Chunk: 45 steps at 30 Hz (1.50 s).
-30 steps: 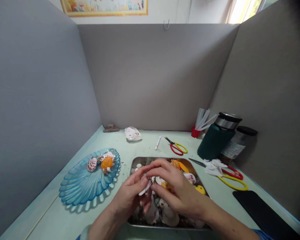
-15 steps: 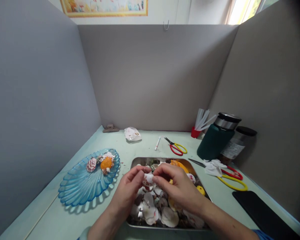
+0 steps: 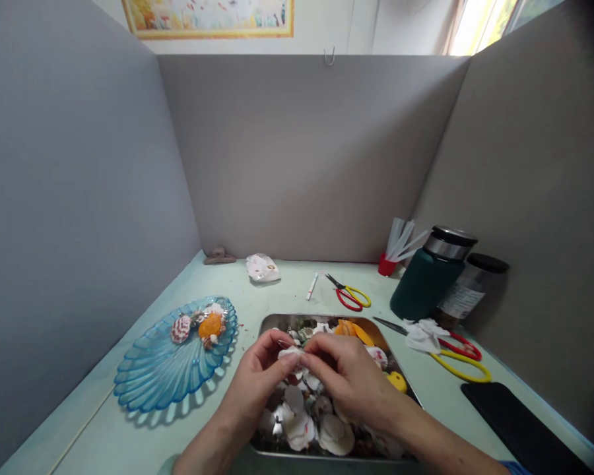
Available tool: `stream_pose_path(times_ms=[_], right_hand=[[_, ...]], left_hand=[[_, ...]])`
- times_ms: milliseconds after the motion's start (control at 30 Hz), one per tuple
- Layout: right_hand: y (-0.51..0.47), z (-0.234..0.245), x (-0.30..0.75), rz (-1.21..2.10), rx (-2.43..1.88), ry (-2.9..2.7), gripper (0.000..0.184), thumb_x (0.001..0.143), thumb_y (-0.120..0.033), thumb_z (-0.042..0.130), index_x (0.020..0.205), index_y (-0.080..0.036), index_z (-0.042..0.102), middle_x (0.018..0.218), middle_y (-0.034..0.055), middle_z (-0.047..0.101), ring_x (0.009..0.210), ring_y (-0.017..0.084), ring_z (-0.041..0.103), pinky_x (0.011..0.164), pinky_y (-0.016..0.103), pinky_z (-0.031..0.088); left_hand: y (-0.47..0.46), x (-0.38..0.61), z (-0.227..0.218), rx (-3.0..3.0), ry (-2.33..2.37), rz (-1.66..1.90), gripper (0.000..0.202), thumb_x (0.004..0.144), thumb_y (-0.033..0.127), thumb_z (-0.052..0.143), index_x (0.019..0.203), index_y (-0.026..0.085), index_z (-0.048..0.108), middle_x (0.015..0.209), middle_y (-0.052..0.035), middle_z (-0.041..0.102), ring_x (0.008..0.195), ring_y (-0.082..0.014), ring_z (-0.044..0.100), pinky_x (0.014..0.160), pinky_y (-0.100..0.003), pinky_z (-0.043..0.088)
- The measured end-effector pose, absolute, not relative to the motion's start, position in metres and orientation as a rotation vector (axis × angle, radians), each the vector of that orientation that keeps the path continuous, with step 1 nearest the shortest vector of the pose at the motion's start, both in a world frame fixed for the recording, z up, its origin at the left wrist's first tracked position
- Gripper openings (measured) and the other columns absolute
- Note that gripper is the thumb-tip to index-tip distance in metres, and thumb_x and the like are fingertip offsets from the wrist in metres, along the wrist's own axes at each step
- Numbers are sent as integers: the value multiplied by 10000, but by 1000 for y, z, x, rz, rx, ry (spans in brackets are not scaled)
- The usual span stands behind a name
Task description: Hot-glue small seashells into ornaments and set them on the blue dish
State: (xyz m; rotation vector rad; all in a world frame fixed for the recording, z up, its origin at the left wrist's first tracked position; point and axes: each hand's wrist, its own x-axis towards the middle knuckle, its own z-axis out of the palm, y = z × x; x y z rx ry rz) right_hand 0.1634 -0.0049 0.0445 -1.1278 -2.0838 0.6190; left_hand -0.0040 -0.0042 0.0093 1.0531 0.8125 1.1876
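Hands: two, left hand (image 3: 257,386) and right hand (image 3: 349,379) pinched one shell (image 3: 291,353) between them.
Shell: above tray (image 3: 272,322).
Scissors: two.

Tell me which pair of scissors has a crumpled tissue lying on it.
The larger scissors at right, beside the green flask; the smaller scissors farther back lie bare.

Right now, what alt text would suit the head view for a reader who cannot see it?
Both hands, left hand and right hand, pinch a small white shell between fingertips above a metal tray of mixed seashells. To the left, a blue scalloped glass dish holds a few shells; scissors and a green flask stand to the right.
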Motion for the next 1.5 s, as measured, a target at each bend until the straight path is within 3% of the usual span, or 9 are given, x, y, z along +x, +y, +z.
stream_pose_path(times_ms=[333, 833, 1067, 1167, 1267, 1367, 1500], right_hand=[[-8, 46, 165, 542, -1077, -2164, 176, 903, -202, 523, 733, -177, 564, 687, -16, 578, 657, 122, 524, 594, 222, 334], [-5, 49, 169, 581, -921, -2270, 128, 895, -171, 530, 772, -170, 563, 689, -25, 565, 641, 101, 520, 602, 198, 341], [-7, 47, 167, 538, -1030, -2282, 150, 914, -213, 504, 777, -180, 557, 697, -16, 574, 652, 122, 526, 601, 221, 348], [-7, 49, 169, 508, -1100, -2249, 91, 890, -262, 562, 839, -189, 584, 797, 7, 606, 735, 150, 548, 642, 242, 367], [-6, 52, 171, 485, -1066, -2191, 95, 859, -205, 597, 953, -199, 589, 928, 25, 610, 830, 162, 559, 708, 260, 383], [-7, 56, 172, 484, -1015, -2112, 102, 885, -124, 512, 885, -190, 589, 861, 10, 605, 793, 143, 557, 699, 255, 378], [-8, 58, 170, 625, -1031, -2040, 153, 882, -165, 525, 739, -179, 579, 685, -24, 567, 656, 116, 519, 613, 236, 361]], left_hand=[[-4, -5, 10, 1158, 870, 1183, 191, 712, 270, 734, 824, 171, 615, 726, 12, 596, 630, -101, 519, 594, -215, 442], [-5, -6, 7, 1186, 690, 1219, 108, 761, 261, 677, 763, 182, 603, 896, -6, 474, 701, -118, 508, 494, -201, 486], [-5, -5, 7, 1137, 802, 1194, 152, 731, 268, 711, 781, 177, 600, 814, 8, 531, 648, -102, 509, 533, -206, 477], [-5, -4, 9, 1164, 886, 1249, 176, 720, 279, 719, 810, 182, 604, 785, 17, 554, 616, -95, 503, 528, -200, 459], [-5, -4, 10, 1237, 964, 1310, 165, 734, 272, 705, 837, 188, 607, 759, 23, 569, 606, -92, 497, 537, -192, 441], [-3, -5, 9, 1344, 1000, 1336, 132, 747, 253, 694, 837, 190, 621, 759, 20, 581, 645, -100, 507, 573, -189, 432], [-2, -7, 8, 1354, 1011, 1343, 133, 739, 253, 704, 830, 192, 629, 759, 18, 593, 680, -109, 525, 600, -190, 432]])
